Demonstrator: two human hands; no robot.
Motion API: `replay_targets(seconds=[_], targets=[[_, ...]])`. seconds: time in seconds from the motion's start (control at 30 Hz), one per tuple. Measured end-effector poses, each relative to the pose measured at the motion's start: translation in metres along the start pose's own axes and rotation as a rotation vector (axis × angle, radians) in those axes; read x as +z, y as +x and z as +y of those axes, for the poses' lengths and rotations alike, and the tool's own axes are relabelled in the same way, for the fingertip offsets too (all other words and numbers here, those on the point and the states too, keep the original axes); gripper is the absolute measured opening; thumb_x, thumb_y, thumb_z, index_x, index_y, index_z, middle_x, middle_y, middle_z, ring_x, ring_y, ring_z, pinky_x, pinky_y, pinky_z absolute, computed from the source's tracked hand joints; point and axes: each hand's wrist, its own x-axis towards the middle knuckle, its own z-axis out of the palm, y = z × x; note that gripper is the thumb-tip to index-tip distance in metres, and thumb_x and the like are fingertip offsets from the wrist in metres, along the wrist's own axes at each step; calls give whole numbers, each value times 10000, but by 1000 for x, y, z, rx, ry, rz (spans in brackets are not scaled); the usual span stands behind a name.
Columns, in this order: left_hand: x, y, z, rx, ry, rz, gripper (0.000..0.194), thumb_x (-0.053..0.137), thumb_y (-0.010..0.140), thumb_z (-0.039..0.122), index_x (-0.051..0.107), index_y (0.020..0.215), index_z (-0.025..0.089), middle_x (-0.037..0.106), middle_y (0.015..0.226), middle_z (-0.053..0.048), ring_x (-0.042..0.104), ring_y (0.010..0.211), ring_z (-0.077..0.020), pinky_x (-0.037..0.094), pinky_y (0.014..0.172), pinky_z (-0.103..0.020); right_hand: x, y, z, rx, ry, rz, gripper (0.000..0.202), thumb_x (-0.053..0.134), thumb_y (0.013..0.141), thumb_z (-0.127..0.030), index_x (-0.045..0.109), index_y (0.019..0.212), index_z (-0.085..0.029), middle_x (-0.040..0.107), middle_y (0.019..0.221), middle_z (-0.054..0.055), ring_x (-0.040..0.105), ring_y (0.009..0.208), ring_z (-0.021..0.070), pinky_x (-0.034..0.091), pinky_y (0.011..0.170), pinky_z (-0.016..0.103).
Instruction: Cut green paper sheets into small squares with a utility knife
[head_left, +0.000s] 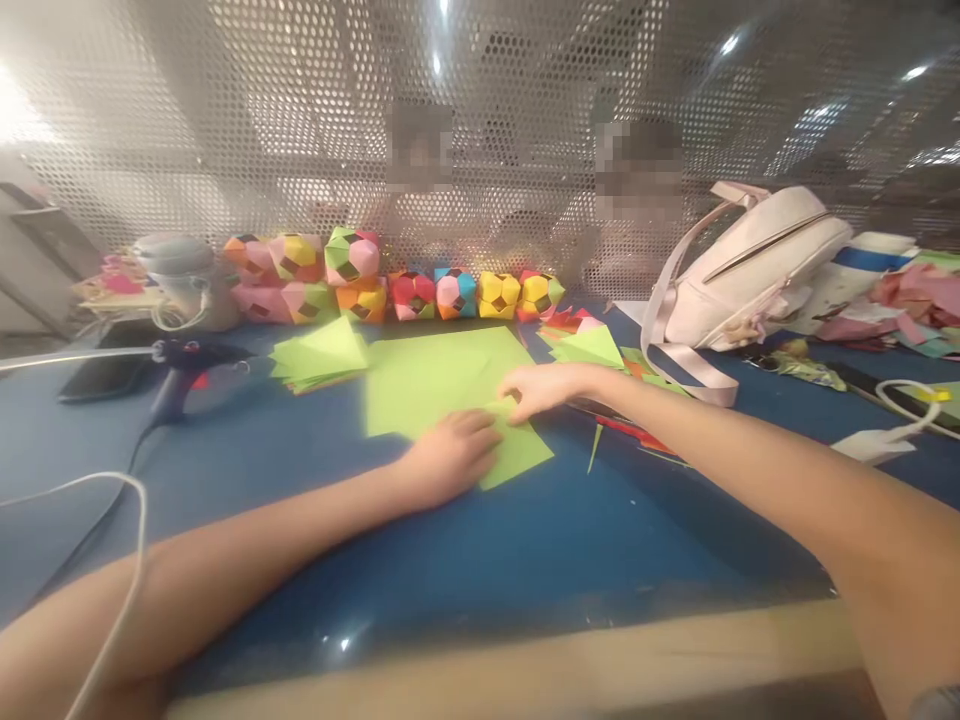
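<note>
Large light-green sheets of paper (435, 375) lie on the blue table in front of me, with a smaller green piece (517, 455) overlapping their near right corner. My left hand (454, 458) rests palm down on the green paper, its fingers stretched forward and slightly bent. Just beyond it, my right hand (536, 388) pinches the green paper between thumb and fingers. The exact edge it grips is blurred. A stack of green square papers (319, 355) sits to the left, and another small stack (589, 345) to the right.
Folded paper balls (412, 295) line the back against a perforated metal screen (300, 120). On the left are a hot glue gun (176, 375), a phone (105, 375) and a white cable (139, 540). A pale backpack (757, 265), red scissors (637, 433) and paper scraps (877, 305) are on the right.
</note>
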Motion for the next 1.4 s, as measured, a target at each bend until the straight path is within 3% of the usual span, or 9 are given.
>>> replay_targets(seconds=[0.2,0.4,0.5,0.57,0.77,1.0,1.13,1.23,1.4], targets=[[-2,-1,4,65,117,154,255,413,958,237,650,976,144,638,1171,-147,573,1150,-271,496,944,-419,6,-7,8,20,271,181,274,623,669,-206,364,579,-205,313,540,-90,325,519,81,217,489,253],[-4,-4,12,299,167,362,185,486,927,214,650,959,136,650,1191,-143,581,1137,-260,452,987,-425,-8,0,25,50,902,527,235,762,583,-200,543,667,-179,601,650,-29,548,601,115,443,562,251],[-4,-5,13,399,157,407,169,500,914,196,650,945,124,654,1182,-147,583,1125,-257,441,985,-410,-26,21,23,16,1096,716,265,811,556,-172,586,695,-166,645,665,-3,599,635,132,506,608,270],[-5,-5,14,467,154,428,176,497,916,202,649,945,117,658,1158,-148,581,1114,-258,430,983,-407,-37,41,12,-41,1145,757,248,809,580,-163,581,679,-162,650,649,1,608,627,129,524,615,269],[-10,-6,20,758,178,290,252,428,962,197,665,899,137,638,797,-66,582,758,-159,444,730,-301,-50,122,-49,-149,1096,705,263,781,620,-180,520,657,-184,585,548,-47,576,542,118,544,584,278],[-1,-9,24,691,143,233,283,398,952,138,671,881,149,585,735,-37,540,648,-140,360,537,-302,-49,198,-103,-178,869,625,195,717,624,-134,533,669,-178,493,490,-64,509,496,115,473,515,243],[4,-8,23,690,128,193,330,365,952,120,684,876,159,622,794,-55,567,670,-143,368,532,-303,-50,225,-110,-143,652,649,168,665,617,-88,526,645,-179,451,501,-55,488,521,133,426,515,250],[4,-8,23,686,123,179,356,343,955,116,693,914,161,644,831,-65,583,690,-142,374,533,-303,-54,236,-107,-122,501,681,112,616,654,-88,577,725,-165,572,648,-2,558,662,166,450,618,268],[-1,-8,23,668,131,127,376,312,966,117,681,909,160,628,806,-52,580,699,-139,383,549,-297,-61,217,-78,-97,276,683,210,550,768,-161,629,961,-143,665,1035,81,589,989,211,435,824,286]])
